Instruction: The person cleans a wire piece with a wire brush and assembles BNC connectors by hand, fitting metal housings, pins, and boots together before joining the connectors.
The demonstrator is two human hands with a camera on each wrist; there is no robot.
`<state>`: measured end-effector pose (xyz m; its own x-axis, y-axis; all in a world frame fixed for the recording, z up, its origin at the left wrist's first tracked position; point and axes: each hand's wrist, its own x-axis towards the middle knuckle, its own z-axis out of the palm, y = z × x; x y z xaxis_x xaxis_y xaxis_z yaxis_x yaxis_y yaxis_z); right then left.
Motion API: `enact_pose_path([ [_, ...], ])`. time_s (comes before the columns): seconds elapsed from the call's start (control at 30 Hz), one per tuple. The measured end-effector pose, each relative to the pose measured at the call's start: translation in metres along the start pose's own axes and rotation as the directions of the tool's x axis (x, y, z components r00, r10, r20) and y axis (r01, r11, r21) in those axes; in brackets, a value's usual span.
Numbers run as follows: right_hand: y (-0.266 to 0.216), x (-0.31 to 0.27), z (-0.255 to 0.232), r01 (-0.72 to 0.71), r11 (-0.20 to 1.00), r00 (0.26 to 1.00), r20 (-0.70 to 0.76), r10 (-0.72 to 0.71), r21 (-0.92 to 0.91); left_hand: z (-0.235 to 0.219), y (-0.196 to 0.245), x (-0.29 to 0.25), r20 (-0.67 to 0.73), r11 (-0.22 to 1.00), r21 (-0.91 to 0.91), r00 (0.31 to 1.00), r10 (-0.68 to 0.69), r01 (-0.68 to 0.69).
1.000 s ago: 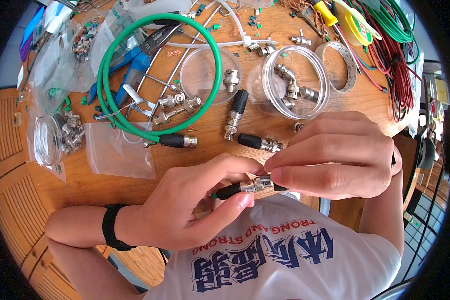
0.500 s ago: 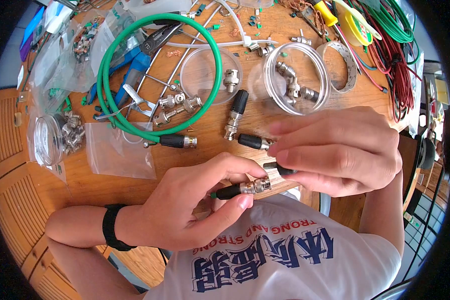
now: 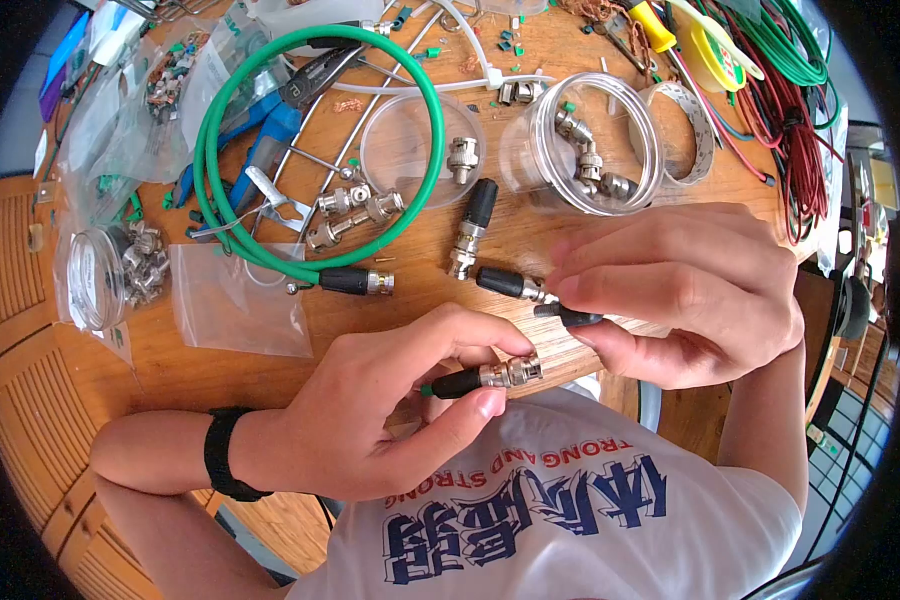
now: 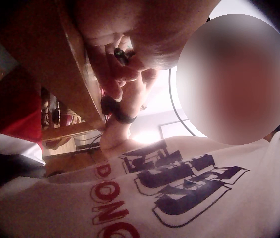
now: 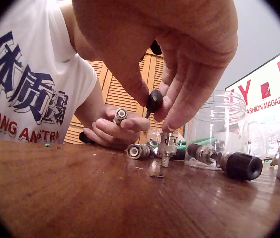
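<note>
My left hand [image 3: 390, 400] grips a silver BNC connector [image 3: 510, 372] with a black boot, thumb below and index finger above. A bit of green shows at the boot's rear end. The connector's open round mouth [image 5: 121, 115] faces the right wrist camera. My right hand [image 3: 685, 295] pinches a small black piece [image 3: 578, 317] with a narrow dark stem, apart from the left hand's connector. Just beside the right fingertips lies another black-booted BNC connector [image 3: 500, 282] on the table. In the right wrist view, a silver connector [image 5: 167, 146] is directly below the fingertips.
A clear jar [image 3: 600, 205] holding connectors lies on its side beyond the right hand. A looped green cable [image 3: 438, 150], another booted connector [image 3: 478, 205] and blue-handled pliers [image 3: 270, 140] lie farther back. Bundled wires [image 3: 800, 150] occupy the right, plastic bags [image 3: 240, 310] the left.
My right hand has drawn back from the left hand's connector, up and right, with the black piece in its fingers. The jar has shifted slightly away. The left hand stays put.
</note>
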<state>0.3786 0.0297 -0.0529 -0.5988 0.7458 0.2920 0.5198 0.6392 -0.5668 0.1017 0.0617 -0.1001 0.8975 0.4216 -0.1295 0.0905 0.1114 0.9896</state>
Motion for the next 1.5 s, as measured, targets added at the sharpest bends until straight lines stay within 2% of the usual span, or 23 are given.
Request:
enact_pose_path([
  [0.07, 0.001, -0.001, -0.001, 0.004, 1.0, 1.0, 0.006, -0.004, -0.006, -0.001, 0.002, 0.0, 0.001, 1.0, 0.01, 1.0, 0.005, -0.005],
  [0.13, 0.0, 0.0, -0.001, 0.008, 1.0, 1.0, 0.013, -0.008, -0.013, -0.002, 0.006, 0.0, 0.036, 0.995, -0.019, 0.995, -0.093, 0.094],
  [0.27, -0.001, 0.0, -0.001, -0.003, 0.999, 1.0, 0.007, 0.003, -0.047, -0.004, 0.006, 0.001, 0.074, 0.993, 0.079, 0.993, -0.092, 0.086],
  [0.33, 0.0, 0.0, 0.0, -0.003, 0.998, 1.0, 0.014, 0.003, -0.06, -0.003, 0.001, 0.0, 0.055, 0.993, 0.118, 0.998, -0.005, -0.002],
  [0.77, 0.001, -0.003, 0.002, 0.009, 0.982, 1.0, 0.002, -0.008, -0.187, -0.003, 0.0, 0.0, 0.022, 0.994, 0.1, 0.999, 0.048, -0.05],
  [0.83, 0.001, -0.003, 0.002, 0.013, 0.98, 1.0, 0.004, -0.012, -0.197, -0.006, 0.01, 0.0, 0.067, 0.987, 0.127, 0.992, -0.104, 0.094],
  [1.03, 0.001, -0.003, 0.002, 0.021, 0.979, 1.0, 0.02, -0.017, -0.202, -0.004, 0.007, 0.001, 0.043, 0.991, 0.13, 0.998, -0.049, 0.043],
  [1.23, 0.002, -0.001, 0.002, 0.05, 0.979, 0.998, -0.016, -0.054, -0.195, -0.006, 0.007, -0.001, 0.065, 0.989, 0.119, 0.993, -0.095, 0.087],
  [1.5, 0.0, -0.001, 0.0, 0.028, 0.988, 1.0, -0.008, -0.03, -0.155, -0.005, 0.006, -0.001, 0.052, 0.99, 0.123, 0.995, -0.082, 0.075],
])
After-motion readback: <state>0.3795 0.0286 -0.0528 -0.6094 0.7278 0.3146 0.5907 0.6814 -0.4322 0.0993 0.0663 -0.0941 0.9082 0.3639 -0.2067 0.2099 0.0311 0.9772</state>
